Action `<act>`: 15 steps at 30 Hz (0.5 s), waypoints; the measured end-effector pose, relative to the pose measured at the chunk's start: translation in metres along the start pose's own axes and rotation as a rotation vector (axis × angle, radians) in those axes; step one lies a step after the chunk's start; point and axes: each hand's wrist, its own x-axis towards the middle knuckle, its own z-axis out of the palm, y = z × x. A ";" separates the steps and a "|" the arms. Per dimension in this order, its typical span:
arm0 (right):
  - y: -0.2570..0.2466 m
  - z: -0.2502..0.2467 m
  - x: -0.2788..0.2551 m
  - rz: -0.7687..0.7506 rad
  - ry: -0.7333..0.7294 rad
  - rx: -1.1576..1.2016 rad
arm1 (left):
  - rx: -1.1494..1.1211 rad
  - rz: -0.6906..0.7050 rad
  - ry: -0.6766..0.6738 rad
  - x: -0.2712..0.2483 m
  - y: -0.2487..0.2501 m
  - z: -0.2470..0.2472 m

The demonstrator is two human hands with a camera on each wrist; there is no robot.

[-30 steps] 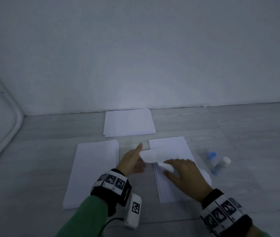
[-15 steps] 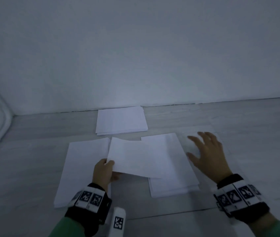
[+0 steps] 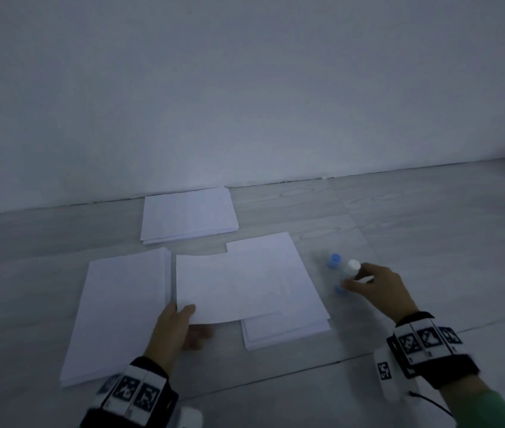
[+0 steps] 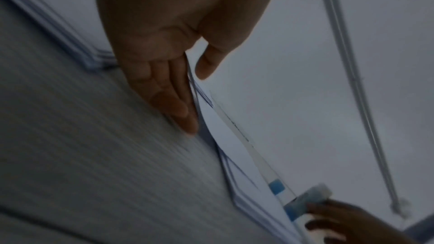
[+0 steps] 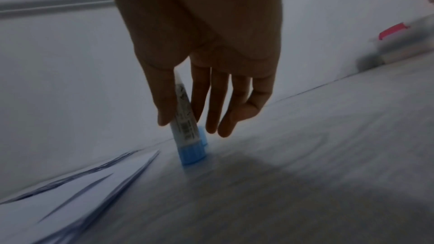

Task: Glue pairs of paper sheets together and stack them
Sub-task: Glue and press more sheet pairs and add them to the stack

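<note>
left hand (image 3: 177, 322) pinches one loose sheet (image 3: 229, 285) by its near corner, ready for gluing | right hand (image 3: 377, 285) pinches upright glue stick (image 5: 185, 127); floor (image 3: 399, 230) beside right pile (image 3: 291, 332)

Sleeves: green (image 3: 492, 409), long, reaching to both wrists.
Left wrist band (image 3: 130, 393): black strap, wrapped with white blocks bearing black-and-white square code markers.
Left wrist camera (image 3: 191, 417): rounded white casing, only its top showing at the lower edge of the head view.
Right wrist band (image 3: 430, 347): black strap with three white blocks side by side, each printed with a black square marker.
Right wrist camera (image 3: 387, 373): white rounded housing hung below the band, one small square marker on its side.
Cable (image 3: 430, 403): thin, black, running from the right housing along the sleeve.
Left hand (image 3: 174, 329): bare, ungloved.
Right hand (image 3: 377, 288): bare, ungloved.
</note>
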 end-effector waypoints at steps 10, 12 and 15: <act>-0.053 0.018 -0.008 -0.313 0.064 0.105 | 1.151 0.335 -0.057 0.009 0.027 -0.058; -0.077 0.032 -0.009 -0.414 -0.017 0.131 | 1.290 0.482 -0.034 0.016 0.039 -0.063; -0.116 0.065 -0.013 -0.488 -0.126 0.197 | 1.498 0.500 -0.188 0.037 0.042 -0.062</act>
